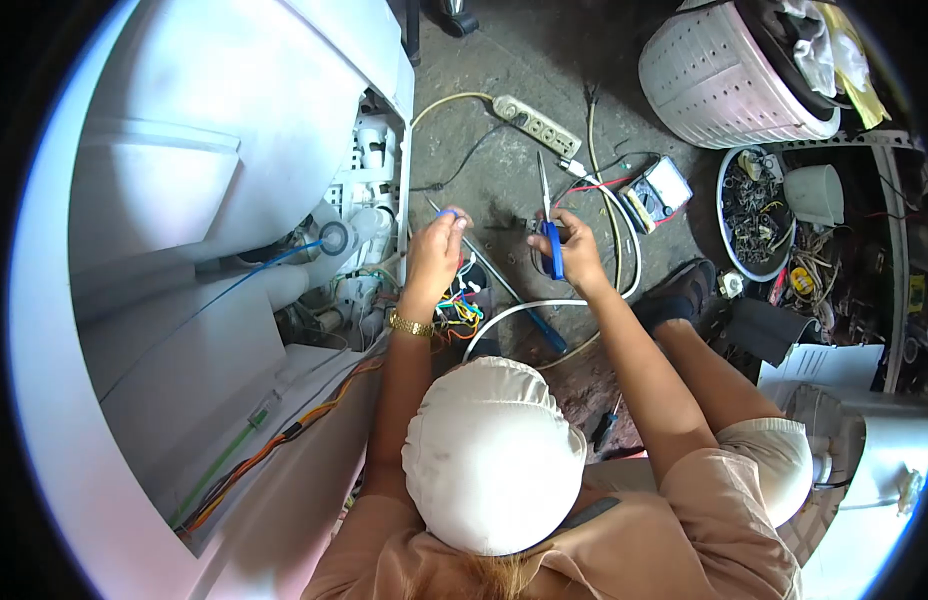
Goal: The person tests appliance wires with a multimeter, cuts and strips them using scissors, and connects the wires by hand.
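Note:
My right hand (574,254) is closed around a pair of blue-handled scissors (552,245), whose blades point away from me. My left hand (436,255) is raised beside the open white appliance, fingers pinched on a small bluish-purple thing too small to name. Under my left wrist lies a bundle of coloured wires (462,308). A long screwdriver (546,330) with a dark blue handle rests on the floor between my hands.
The white appliance (254,110) fills the left side, its inner parts exposed. A power strip (537,126), a multimeter (656,194) and a white cable (636,262) lie on the floor. At right stand a white basket (699,75) and a basin of small parts (726,235).

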The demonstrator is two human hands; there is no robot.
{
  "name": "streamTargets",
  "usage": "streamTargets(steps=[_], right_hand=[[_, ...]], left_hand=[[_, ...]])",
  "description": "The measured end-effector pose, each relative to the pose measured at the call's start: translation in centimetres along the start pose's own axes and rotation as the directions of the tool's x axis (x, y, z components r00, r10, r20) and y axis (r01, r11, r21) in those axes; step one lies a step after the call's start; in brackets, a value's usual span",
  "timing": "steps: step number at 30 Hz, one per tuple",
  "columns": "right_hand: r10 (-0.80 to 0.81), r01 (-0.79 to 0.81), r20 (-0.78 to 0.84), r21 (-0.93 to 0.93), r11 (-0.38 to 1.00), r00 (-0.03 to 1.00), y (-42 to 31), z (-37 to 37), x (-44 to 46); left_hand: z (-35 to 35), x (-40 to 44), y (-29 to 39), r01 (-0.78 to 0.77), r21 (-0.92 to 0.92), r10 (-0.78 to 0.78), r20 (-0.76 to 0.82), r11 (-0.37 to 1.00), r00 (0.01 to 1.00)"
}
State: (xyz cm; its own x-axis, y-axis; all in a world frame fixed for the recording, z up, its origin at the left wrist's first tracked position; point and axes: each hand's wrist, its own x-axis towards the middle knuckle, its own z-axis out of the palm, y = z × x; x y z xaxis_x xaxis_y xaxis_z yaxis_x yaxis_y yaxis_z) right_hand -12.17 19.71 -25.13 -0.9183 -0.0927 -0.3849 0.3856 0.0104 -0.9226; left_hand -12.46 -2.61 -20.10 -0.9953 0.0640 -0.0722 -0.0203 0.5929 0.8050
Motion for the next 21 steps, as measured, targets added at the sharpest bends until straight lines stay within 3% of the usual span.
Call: streamTargets(steps=[2,4,6,10,13,15,17,18,19,21], right_hand=[[-0.079,0.081,-0.016,0.257,0.963,0.997,-2.9,2.2,0.3],[-0.001,-0.029,0.109,0.270,0.962,0.994,-5.6,3.3,0.6],[-0.137,0.108,0.113,0.231,0.967,0.984,-6.5,5.0,0.9],[-0.297,0.296,0.005,-0.069,0.953,0.955,-7.1,7.3,1.2],[-0.403,0.409,0.086,-0.307,0.859,0.911,-8.1,7.6,1.6],[-0.452,0.457,0.100,-0.348,0.818,0.886,-8.5,8.0,1.8],[-0.319,0.314,-0.004,-0.160,0.936,0.948,-7.8,8.2,2.9],[-0.244,0.241,-0.045,-0.058,0.969,0.969,-7.5,8.3,3.3],[-0.170,0.164,-0.102,-0.068,0.984,0.980,-7.2,8.2,3.3],[-0.220,0.219,-0.009,-0.046,0.975,0.976,-6.7,7.3,2.9]], left_hand=[[-0.8,0.1,1.7,0.005,0.073,-0.006,0.006,0.997,1.000],[-0.7,0.6,1.2,-0.070,0.133,0.071,-0.002,0.989,0.997],[-0.5,1.0,2.0,-0.113,0.151,0.129,-0.102,0.982,0.986],[-0.6,1.1,2.1,-0.071,0.347,0.082,-0.015,0.935,0.997],[-0.4,0.9,0.9,-0.062,0.397,0.030,0.087,0.916,0.996],[-0.4,0.7,0.8,-0.077,0.314,0.078,0.011,0.946,0.997],[-0.5,0.5,2.3,-0.027,0.156,0.050,-0.147,0.987,0.988],[-0.4,0.5,1.9,-0.023,0.086,0.036,-0.153,0.996,0.988],[-0.2,0.5,1.1,-0.020,0.017,0.023,-0.158,1.000,0.987],[-0.4,0.4,1.0,0.012,-0.043,-0.018,-0.148,0.999,0.989]])
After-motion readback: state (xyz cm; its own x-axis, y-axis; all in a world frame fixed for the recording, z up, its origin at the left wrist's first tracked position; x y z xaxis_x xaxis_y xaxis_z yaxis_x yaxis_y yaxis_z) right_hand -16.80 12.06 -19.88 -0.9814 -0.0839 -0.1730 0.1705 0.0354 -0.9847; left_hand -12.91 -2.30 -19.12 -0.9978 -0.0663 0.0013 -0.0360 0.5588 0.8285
